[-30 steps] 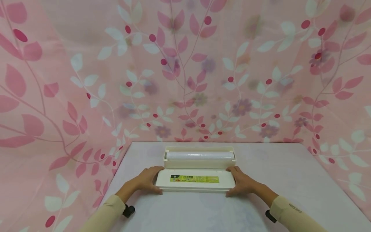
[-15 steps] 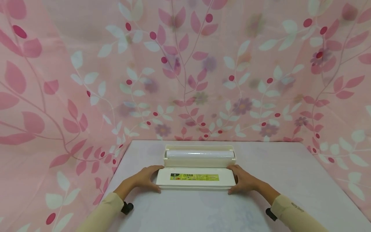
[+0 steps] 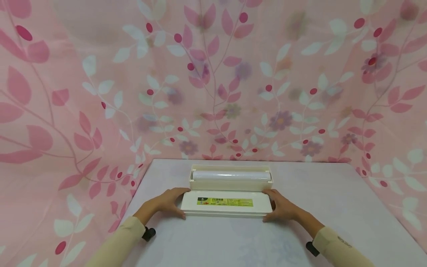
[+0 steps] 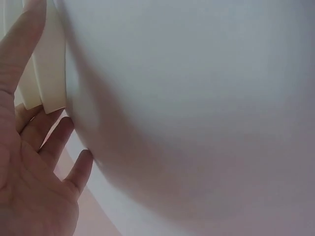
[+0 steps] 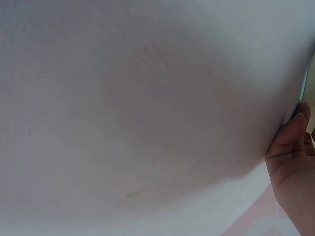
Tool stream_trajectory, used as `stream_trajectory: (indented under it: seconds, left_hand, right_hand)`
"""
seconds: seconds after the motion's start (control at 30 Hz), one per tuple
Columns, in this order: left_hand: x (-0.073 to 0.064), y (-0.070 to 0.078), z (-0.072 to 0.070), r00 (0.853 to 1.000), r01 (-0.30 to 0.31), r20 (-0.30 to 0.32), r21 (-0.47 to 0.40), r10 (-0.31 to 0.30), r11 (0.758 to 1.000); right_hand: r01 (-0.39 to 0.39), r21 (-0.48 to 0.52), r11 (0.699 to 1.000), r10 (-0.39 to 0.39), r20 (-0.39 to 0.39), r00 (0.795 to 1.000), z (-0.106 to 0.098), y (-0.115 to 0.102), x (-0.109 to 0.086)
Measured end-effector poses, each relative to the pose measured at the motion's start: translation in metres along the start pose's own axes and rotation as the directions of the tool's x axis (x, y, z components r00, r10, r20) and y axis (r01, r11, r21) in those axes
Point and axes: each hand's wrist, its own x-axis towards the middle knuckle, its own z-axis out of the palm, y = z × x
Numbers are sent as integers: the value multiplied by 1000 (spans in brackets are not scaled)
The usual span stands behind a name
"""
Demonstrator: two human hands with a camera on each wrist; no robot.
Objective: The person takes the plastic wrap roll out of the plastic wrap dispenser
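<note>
A long cream box [image 3: 231,186] stands toward the back of the table, its open top showing a shiny roll of cling film [image 3: 231,175]. Right in front of it lies the white lid [image 3: 227,210], with a green and yellow label [image 3: 225,201] facing up. My left hand [image 3: 170,202] grips the lid's left end, thumb at the near edge and fingers at the far corner. At the opposite end, my right hand [image 3: 282,206] holds it the same way. The left wrist view shows the thumb along the lid's edge [image 4: 50,64]; in the right wrist view most of the lid is out of frame.
A pale cloth covers the table [image 3: 213,241]. Pink curtains [image 3: 213,92] with leaf patterns hang behind it and along both sides. A small black device [image 3: 148,234] sits at the left wrist, and another black device [image 3: 312,249] at the right.
The head view has tilted down a little, so everything appears slightly higher. Both hands stay at the lid's ends, and the lid and box keep their places.
</note>
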Motion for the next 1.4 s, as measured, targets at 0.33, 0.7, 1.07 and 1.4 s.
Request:
stream_trajectory:
  seconds: [0.33,0.7,1.07,1.4]
  left_hand:
    - [-5,2,4,1000,-1,10,6,1,1000]
    - [2,6,3,1000,-7,11,51,6,999]
    - [16,14,-9,998,36,52,61,-40,997]
    - [19,18,-13,996,39,75,72,-44,997]
  right_hand:
    - [23,41,999,-23,7,1000,9,2,-4]
    - [-5,57,998,5,0,1000,8,3,-4]
    - [-37,76,996,38,-19,999,3,0,-3]
    - [-29,77,997,31,-20,999,4,-2,-5]
